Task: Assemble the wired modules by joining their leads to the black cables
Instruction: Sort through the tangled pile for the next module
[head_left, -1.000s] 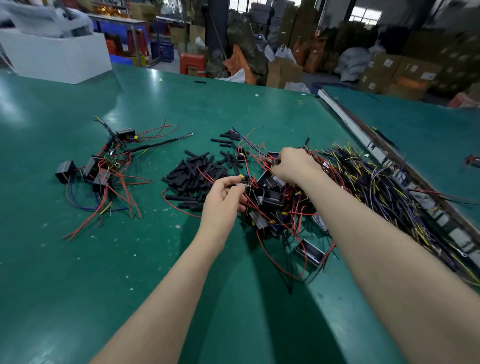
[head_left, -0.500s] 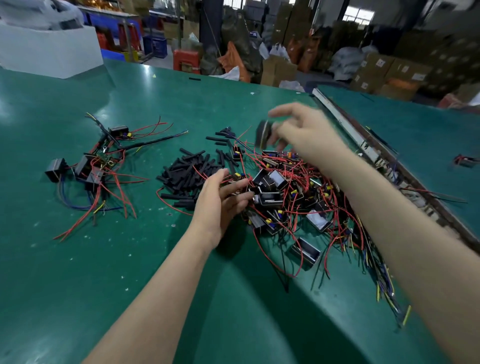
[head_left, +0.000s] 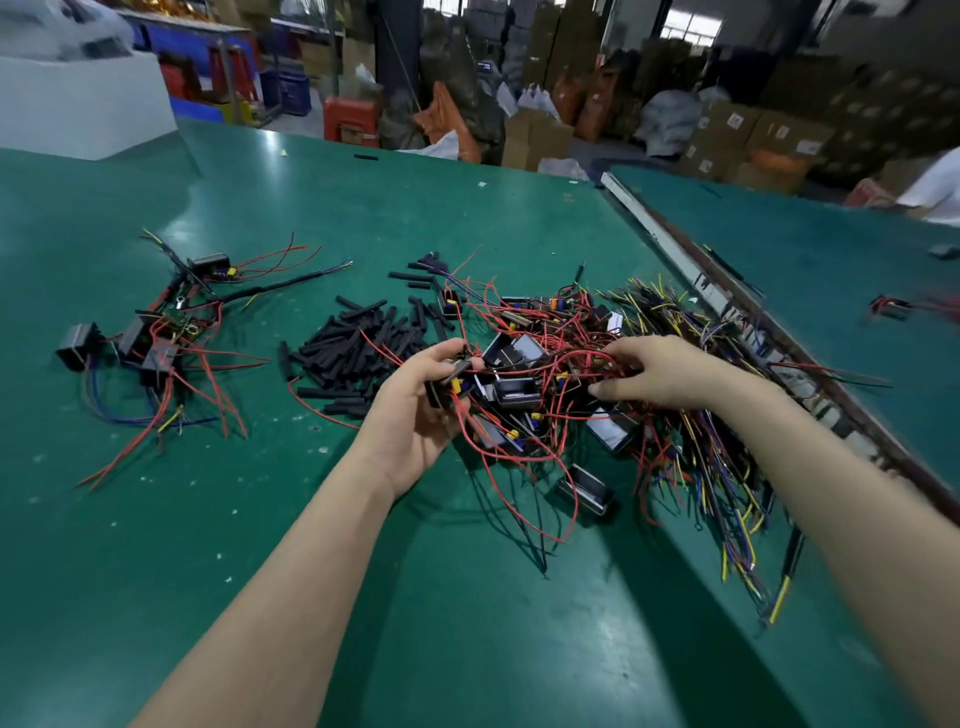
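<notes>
Two bare hands meet over the tangle at mid-bench in the head view. Your left hand (head_left: 415, 410) curls its fingers round one small black module (head_left: 451, 382) with yellow fittings, its red lead (head_left: 498, 457) trailing toward the near edge. Your right hand (head_left: 660, 371), fingers bent into the heap of wired modules (head_left: 540, 384), appears to pinch a red wire, though what exactly it holds is unclear. The held module lies just left of that heap, so your left hand is nearer. Black cables (head_left: 691, 353) sprawl toward the right edge; black sleeves (head_left: 358, 338) lie left of the hands.
</notes>
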